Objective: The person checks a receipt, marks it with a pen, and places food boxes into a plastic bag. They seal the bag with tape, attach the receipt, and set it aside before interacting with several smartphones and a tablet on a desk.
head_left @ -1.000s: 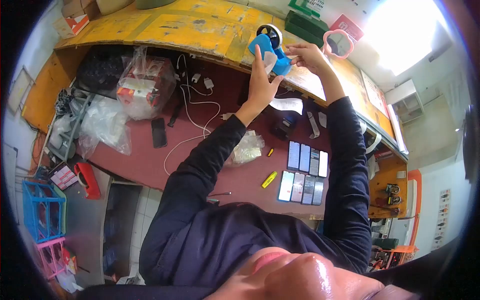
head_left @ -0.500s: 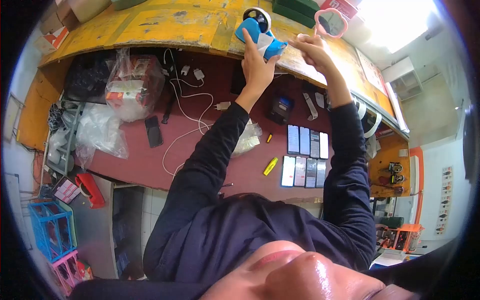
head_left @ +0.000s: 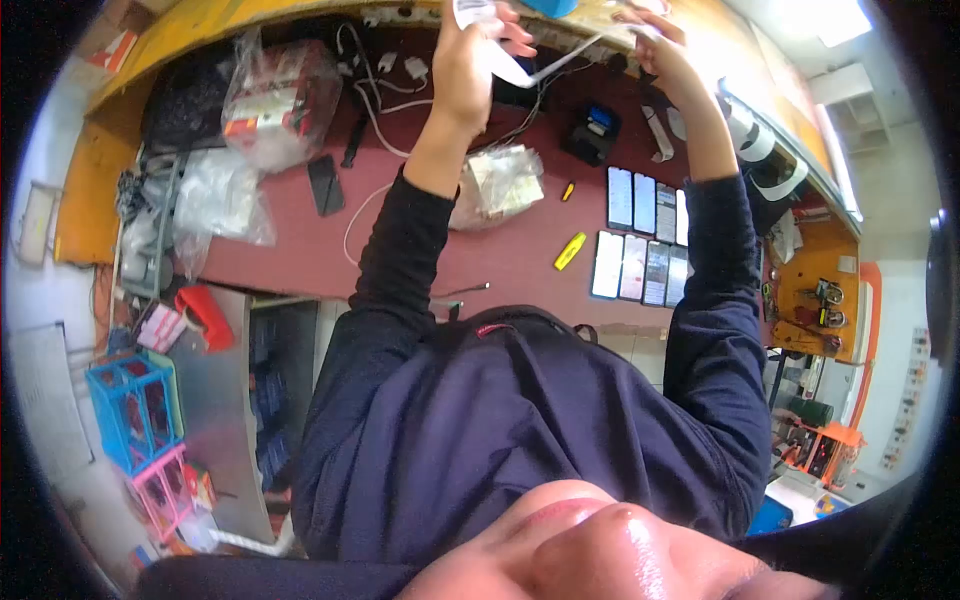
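Note:
My left hand (head_left: pixel 463 80) is raised at the shelf's front edge, its fingers closed on a curved white piece (head_left: pixel 508 62). From that piece a thin pale strip (head_left: pixel 570 60) runs up to the right. At its far end my right hand (head_left: pixel 662 48) has its fingers pinched together, partly blurred. Between the hands, a bit of a blue object (head_left: pixel 550 6) shows at the top edge of the view. Several phones (head_left: pixel 632 267) with lit screens lie in two rows on the dark red table (head_left: pixel 400 262), below my right hand.
A yellow marker (head_left: pixel 570 251), a bag with pale contents (head_left: pixel 500 185), a dark phone (head_left: pixel 325 185) and white cables (head_left: pixel 372 120) lie on the table. Clear plastic bags (head_left: pixel 225 205) are at the left. A black device (head_left: pixel 594 135) stands near the shelf (head_left: pixel 220 45).
My left hand has left the blue dispenser and moved left, now holding the white piece. A strip now spans both hands. The view has tilted down, shifting the shelf upward.

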Action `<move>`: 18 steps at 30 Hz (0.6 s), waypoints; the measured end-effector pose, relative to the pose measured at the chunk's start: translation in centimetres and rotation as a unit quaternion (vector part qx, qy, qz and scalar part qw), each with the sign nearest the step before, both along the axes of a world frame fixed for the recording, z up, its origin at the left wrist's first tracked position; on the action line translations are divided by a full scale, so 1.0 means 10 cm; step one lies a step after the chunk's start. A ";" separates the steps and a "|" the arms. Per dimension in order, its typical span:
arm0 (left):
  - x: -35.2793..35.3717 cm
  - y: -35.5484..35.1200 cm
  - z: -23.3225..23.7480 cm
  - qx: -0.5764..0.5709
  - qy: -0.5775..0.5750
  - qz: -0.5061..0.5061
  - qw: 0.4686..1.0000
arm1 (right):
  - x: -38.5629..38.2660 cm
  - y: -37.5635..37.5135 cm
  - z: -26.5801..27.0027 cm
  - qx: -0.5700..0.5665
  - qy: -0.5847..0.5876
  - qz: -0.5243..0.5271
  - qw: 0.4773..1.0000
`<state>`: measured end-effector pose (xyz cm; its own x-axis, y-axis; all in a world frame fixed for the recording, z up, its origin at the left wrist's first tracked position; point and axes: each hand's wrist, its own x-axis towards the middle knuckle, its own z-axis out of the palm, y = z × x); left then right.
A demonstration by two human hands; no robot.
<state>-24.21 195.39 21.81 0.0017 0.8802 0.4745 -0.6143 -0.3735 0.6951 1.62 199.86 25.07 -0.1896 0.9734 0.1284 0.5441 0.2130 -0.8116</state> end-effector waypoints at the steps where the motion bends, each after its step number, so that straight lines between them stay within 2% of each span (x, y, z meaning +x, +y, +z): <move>1: -0.02 -0.09 -0.14 0.013 -0.038 -0.118 0.992 | -0.06 -0.17 -0.05 0.005 0.118 0.001 0.993; 2: 0.06 -0.28 -0.18 -0.043 -0.104 -0.136 0.984 | -0.11 -0.34 -0.08 0.010 0.233 0.001 0.972; 3: 0.18 -0.50 -0.21 -0.096 -0.171 -0.154 0.968 | -0.19 -0.53 -0.14 -0.011 0.265 0.070 0.962; 5: 0.29 -0.70 -0.44 -0.045 0.013 -0.155 0.987 | -0.40 -0.90 -0.24 -0.013 0.334 0.113 0.936; 6: 0.48 -0.60 -0.69 0.008 0.087 -0.079 0.993 | -0.37 -1.01 -0.34 -0.024 0.356 0.126 0.926; 7: 0.61 -0.70 -0.85 0.088 0.061 -0.012 0.994 | -0.33 -1.09 -0.48 -0.033 0.377 0.138 0.915; 8: 0.59 -0.78 -0.87 0.118 0.224 0.063 0.965 | -0.30 -1.16 -0.60 -0.045 0.403 0.119 0.906; 9: 0.55 -0.84 -0.88 0.144 0.379 0.135 0.904 | -0.22 -1.20 -0.72 -0.064 0.435 0.099 0.892; 10: 0.57 -0.85 -0.95 0.182 0.410 0.140 0.883 | -0.18 -1.25 -0.83 -0.070 0.421 0.068 0.902; 11: 0.60 -0.89 -0.95 0.162 0.427 0.113 0.882 | -0.17 -1.30 -0.92 -0.076 0.405 0.038 0.910; 12: 0.68 -0.86 -0.99 0.165 0.427 0.111 0.882 | -0.14 -1.34 -1.04 -0.089 0.376 0.034 0.922; 13: 0.76 -0.83 -1.08 0.093 0.346 0.016 0.934 | -0.12 -1.36 -1.17 -0.089 0.354 0.045 0.930; 15: 0.86 -0.78 -1.28 0.015 0.257 -0.078 0.963 | -0.05 -1.37 -1.39 -0.105 0.346 0.029 0.932; 16: 0.88 -0.74 -1.38 -0.032 0.239 -0.142 0.960 | -0.01 -1.36 -1.48 -0.101 0.398 0.021 0.912; 18: 0.98 -0.66 -1.35 -0.068 0.118 -0.214 0.967 | 0.04 -1.33 -1.60 -0.085 0.440 0.018 0.894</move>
<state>-14.44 188.80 8.27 0.4738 0.8294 0.2960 -0.5101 -0.0155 0.8600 2.04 186.60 9.11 -0.1193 0.9884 0.0941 -0.3251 0.0507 -0.9443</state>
